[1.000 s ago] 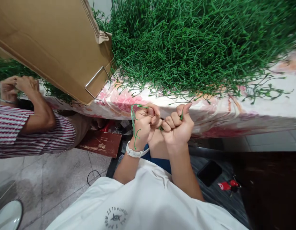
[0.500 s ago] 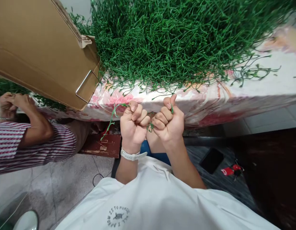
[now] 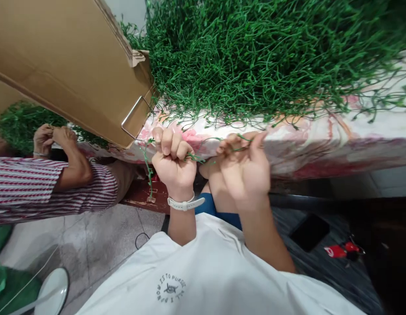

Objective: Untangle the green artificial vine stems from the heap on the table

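My left hand (image 3: 175,164), with a white watch strap at the wrist, has its fingers curled round a thin green plastic stem (image 3: 148,168). One end of the stem dangles to the left, and another part sticks out on the right of the fist. To its right, my right hand (image 3: 245,168) is palm up, slightly blurred, with bent fingers and thumb round green strands (image 3: 243,139). A large heap of green plastic stems (image 3: 255,61) lies just beyond both hands on the floral tablecloth (image 3: 321,151).
A cardboard box (image 3: 75,65) with a metal clip (image 3: 132,118) stands at the left. Past it, another person's hands (image 3: 54,135) work beside more greenery (image 3: 29,122). A black phone (image 3: 309,232) and red key tag (image 3: 337,250) lie at lower right.
My hands have moved apart, and the right one has loosened from a fist and turned palm up. The view has shifted, so the box and the other person appear farther right.
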### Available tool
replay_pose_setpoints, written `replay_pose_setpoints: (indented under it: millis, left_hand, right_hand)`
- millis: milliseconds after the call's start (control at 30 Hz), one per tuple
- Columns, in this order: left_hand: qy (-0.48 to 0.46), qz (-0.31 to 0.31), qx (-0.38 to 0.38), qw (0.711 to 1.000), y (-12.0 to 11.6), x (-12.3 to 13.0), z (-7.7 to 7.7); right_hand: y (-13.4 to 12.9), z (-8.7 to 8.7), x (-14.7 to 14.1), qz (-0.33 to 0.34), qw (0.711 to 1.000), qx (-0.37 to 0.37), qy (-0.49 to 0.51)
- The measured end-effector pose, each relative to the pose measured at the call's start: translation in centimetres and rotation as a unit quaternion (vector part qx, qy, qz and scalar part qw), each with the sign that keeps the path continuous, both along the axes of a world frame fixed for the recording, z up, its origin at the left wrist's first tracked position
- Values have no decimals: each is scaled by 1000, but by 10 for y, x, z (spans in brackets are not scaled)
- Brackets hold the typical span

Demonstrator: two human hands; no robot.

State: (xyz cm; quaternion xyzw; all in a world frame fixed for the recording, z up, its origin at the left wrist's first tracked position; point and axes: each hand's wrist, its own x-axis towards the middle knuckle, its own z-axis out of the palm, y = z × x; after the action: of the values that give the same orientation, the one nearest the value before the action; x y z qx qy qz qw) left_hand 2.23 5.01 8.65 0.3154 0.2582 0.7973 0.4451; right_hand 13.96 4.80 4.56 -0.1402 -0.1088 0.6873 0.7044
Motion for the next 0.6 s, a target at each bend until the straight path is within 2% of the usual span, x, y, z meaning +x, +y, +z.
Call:
replay_pose_setpoints:
  millis: [67,200,300,367,433,500,567,600]
  left_hand:
    - [-9,-43,-8,999,-1,8,-8]
    - [-10,-109,2,994,-6,24,-20]
    - [-14,-125,4,992,-7,30,-26]
    - [-12,-114,5,993,-6,21,-24]
    - [-13,-90,19,996,-3,-2,-15]
    - [-19,-33,61,997,1,-37,3]
    - [-20,106,155,982,7,-73,23]
    - [-9,153,171,973,12,-88,32]
  right_hand:
    - [2,1,-10,29,1000,-5,10]
    - [4,6,-12,40,999,3,-5]
    - [1,8,-8,50,999,-8,-7]
    - [-2,3,-2,64,998,-9,-14]
    - [-7,-9,9,50,998,-13,-30]
    - [-12,-27,27,3,998,-26,-61]
    - [-16,-47,47,-44,993,-42,-103]
    - [-18,-55,57,-56,990,-48,-117]
